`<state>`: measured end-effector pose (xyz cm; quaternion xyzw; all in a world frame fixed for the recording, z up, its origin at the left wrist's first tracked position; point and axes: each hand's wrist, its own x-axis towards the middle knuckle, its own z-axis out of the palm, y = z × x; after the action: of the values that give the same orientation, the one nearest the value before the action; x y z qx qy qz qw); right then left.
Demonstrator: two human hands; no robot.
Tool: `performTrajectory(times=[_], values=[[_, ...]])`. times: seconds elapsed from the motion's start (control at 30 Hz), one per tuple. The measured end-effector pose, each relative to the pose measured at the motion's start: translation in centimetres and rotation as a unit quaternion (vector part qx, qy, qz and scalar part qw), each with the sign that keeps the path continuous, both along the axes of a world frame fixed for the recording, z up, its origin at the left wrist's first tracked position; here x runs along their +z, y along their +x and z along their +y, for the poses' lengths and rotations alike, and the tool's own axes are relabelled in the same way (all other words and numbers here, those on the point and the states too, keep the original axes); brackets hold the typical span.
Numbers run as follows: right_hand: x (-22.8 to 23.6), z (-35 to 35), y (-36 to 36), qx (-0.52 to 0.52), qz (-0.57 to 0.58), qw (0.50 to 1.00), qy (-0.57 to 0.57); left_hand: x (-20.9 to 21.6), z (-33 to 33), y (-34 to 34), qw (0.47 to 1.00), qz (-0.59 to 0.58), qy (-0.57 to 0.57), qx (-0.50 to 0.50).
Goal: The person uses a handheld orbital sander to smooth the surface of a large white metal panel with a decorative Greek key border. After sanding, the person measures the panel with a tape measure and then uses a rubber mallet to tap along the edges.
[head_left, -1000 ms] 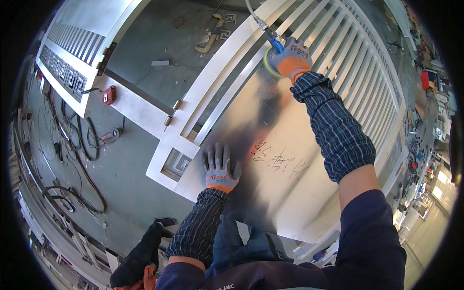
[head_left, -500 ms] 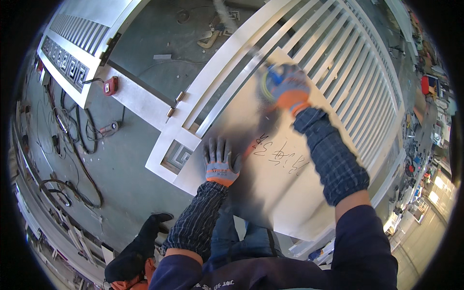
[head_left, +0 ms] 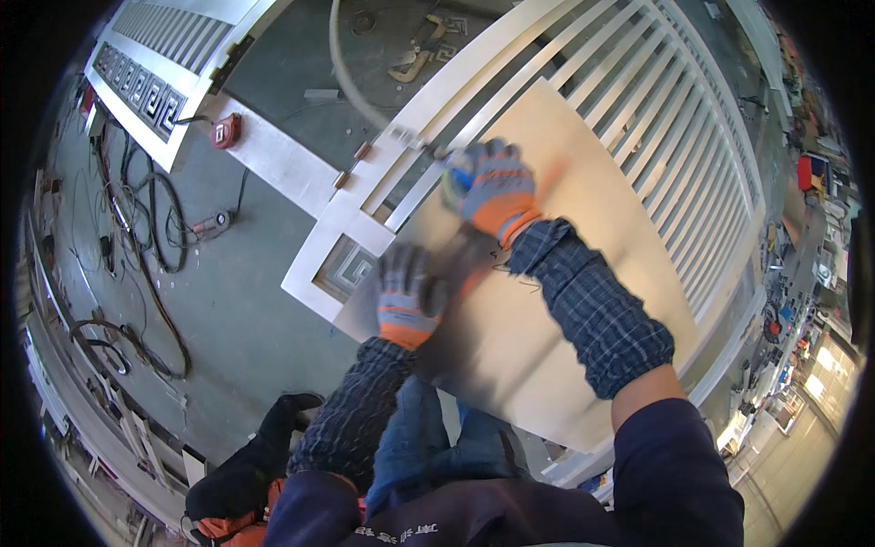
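My right hand (head_left: 497,190), in a grey and orange glove, is closed around a small air sander (head_left: 458,173) with a blue body and a pale hose running up and away. The sander rests near the left edge of a beige board (head_left: 556,319), partly hidden by my glove. My left hand (head_left: 407,290), gloved alike, is spread with its fingers apart on the board's near left side, close to the frame's corner. Under the board is a silvery metal gate (head_left: 365,208) with slats and a square key-pattern inset (head_left: 349,269). Handwriting on the board is mostly covered by my right sleeve.
A red tape measure (head_left: 226,131) sits on the metal beam to the left. A second slatted panel (head_left: 137,100) stands beyond it. Cables and a power tool (head_left: 214,224) lie on the floor. Another person's dark-clothed leg (head_left: 264,447) shows at lower left.
My right hand has moved left and nearer with the sander, and its hose now arcs to the left. My left hand has shifted slightly left.
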<state>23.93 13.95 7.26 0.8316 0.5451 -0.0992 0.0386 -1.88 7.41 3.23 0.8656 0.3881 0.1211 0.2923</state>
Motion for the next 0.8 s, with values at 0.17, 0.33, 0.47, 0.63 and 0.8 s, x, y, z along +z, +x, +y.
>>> performTrajectory(times=[0.17, 0.33, 0.47, 0.63, 0.8], values=[[-1.5, 1.9, 12.2, -0.142, -0.073, 0.987, 0.01, -1.0, 3.1, -11.0, 0.984, 0.121, 0.051, 0.117], [-1.2, 5.1, 13.8, -0.232, -0.03, 0.972, -0.021, -1.8, 2.7, -12.4, 0.979, 0.154, 0.084, 0.106], [-1.6, 1.3, 6.0, -0.123, -0.04, 0.991, 0.029, -2.1, 2.8, -12.1, 0.981, 0.144, 0.082, 0.103], [1.4, -2.7, -10.6, 0.085, 0.022, 0.994, -0.057, -2.6, 2.4, -13.1, 0.979, 0.146, 0.087, 0.114], [0.4, -2.6, -9.3, 0.095, -0.029, 0.994, -0.05, -2.1, 2.7, -12.8, 0.977, 0.157, 0.089, 0.11]])
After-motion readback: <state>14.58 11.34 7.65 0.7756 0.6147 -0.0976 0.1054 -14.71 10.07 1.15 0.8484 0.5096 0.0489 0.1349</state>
